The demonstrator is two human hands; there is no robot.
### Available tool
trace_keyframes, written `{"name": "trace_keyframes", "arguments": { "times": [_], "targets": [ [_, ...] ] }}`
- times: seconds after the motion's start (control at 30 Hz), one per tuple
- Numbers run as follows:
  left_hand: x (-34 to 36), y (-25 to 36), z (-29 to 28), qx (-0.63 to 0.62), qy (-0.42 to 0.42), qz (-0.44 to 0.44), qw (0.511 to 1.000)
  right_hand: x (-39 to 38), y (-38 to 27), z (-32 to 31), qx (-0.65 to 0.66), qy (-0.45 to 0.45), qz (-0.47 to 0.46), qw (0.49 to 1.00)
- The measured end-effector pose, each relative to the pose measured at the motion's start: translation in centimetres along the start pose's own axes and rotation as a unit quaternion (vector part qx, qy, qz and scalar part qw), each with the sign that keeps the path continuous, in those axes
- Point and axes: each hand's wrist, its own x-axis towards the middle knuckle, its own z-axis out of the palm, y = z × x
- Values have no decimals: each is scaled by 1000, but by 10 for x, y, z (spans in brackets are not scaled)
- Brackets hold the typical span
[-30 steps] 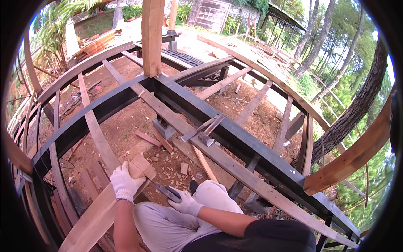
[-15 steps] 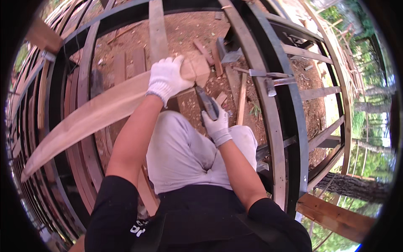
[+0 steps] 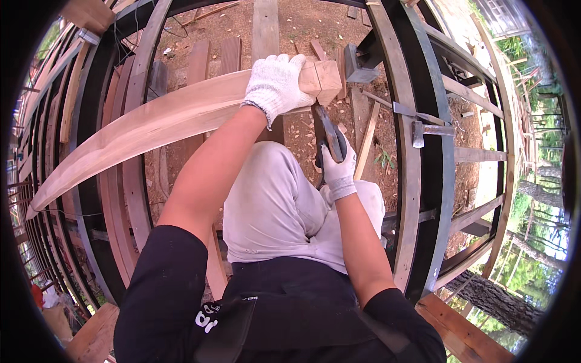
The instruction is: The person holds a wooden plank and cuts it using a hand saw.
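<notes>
A long, curved, pale wooden beam (image 3: 151,124) stretches from the far left, tapering there, to a squared block end (image 3: 328,81) in front of me. My left hand (image 3: 275,85), in a white knit glove, grips the beam from above just left of that end, beside a thin line across the wood. In my right hand (image 3: 340,168), also gloved, is a dark handsaw (image 3: 324,124), seen almost edge-on. Its blade points away from me and meets the near side of the beam beneath the line. How deep the teeth sit is hidden.
Dark metal beams topped with wooden rails (image 3: 402,181) frame both sides. On the right one lie a hammer (image 3: 419,133) and another flat-headed tool (image 3: 404,109). Wood offcuts and chips are scattered over the brown dirt floor (image 3: 302,36). A thin wooden strip (image 3: 368,139) leans near my right hand.
The view has shifted, so the beam and both hands appear farther right. My left hand keeps its grip on the beam, and the saw stays in my right hand, now a little farther back.
</notes>
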Motion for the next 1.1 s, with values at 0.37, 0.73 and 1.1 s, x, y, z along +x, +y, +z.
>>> {"name": "trace_keyframes", "arguments": {
  "times": [0.37, 0.73, 1.1],
  "targets": [
    [3, -2, -15, 17, -31, -25, 999, -78, -1, -57, 14, -61, 15, 998],
    [-9, -14, -7, 9, -23, -23, 999, -164, -20, -87, -23, -55, 87, 994],
    [9, -3, -4, 30, 11, -2, 999, 22, 11, 17, 101, -53, -24, 993]
  ]
}}
